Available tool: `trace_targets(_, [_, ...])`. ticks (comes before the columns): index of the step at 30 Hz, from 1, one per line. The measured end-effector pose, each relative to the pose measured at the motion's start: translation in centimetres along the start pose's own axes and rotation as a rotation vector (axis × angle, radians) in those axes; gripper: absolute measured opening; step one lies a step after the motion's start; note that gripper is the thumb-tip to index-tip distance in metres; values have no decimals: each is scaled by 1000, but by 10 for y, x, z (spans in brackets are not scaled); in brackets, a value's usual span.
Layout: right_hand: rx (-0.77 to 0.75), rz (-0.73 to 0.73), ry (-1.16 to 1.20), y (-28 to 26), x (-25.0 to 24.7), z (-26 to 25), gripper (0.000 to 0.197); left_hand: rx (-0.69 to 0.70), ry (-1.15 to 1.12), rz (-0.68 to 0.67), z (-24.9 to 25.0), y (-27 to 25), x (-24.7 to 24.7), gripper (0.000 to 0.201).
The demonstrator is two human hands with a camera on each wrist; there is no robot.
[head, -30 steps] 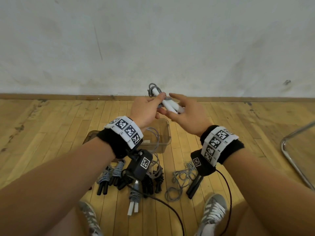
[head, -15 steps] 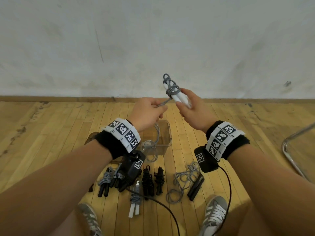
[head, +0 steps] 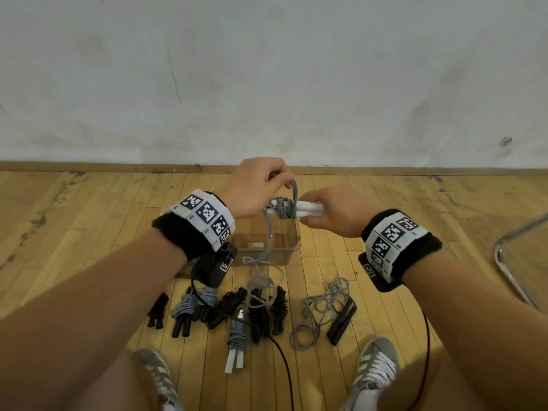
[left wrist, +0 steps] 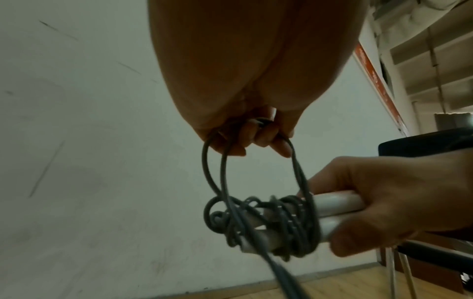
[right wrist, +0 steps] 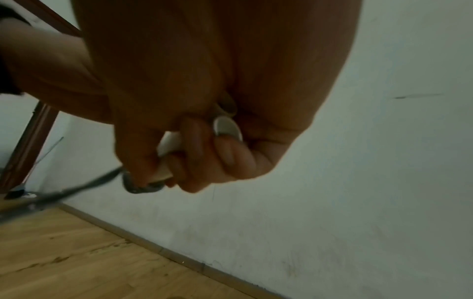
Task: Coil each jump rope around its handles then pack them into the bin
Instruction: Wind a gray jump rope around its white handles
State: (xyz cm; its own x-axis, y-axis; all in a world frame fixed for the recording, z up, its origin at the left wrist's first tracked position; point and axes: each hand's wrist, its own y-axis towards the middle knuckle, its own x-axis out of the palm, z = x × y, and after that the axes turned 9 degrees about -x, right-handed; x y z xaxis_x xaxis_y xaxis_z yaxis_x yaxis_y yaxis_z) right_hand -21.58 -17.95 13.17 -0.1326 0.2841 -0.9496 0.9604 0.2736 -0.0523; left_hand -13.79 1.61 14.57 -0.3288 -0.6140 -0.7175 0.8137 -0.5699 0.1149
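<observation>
While our right hand [head: 332, 215] grips the two white handles [head: 308, 209] lying level, pointing from 3 to 9 o'clock, our left hand [head: 255, 188] pinches a loop of the gray rope [left wrist: 294, 220] just above them, at 12 o'clock. The next turn likely drops over the free ends at 9 o'clock. The clear bin [head: 293, 247] sits directly below on the wooden floor [head: 103, 221], coiled ropes [head: 237, 307] at 6 o'clock, a white wall [head: 267, 69] beyond.

Left hand [left wrist: 256, 139] pinches grey cord loops [left wrist: 256, 218] wrapped around two white plastic handles [left wrist: 335, 204]; right hand [left wrist: 389, 202] grips those.
</observation>
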Motion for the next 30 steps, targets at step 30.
trace_targets(30, [115, 650, 336, 9, 3, -4, 34, -220, -425, 182, 15, -9, 25, 40])
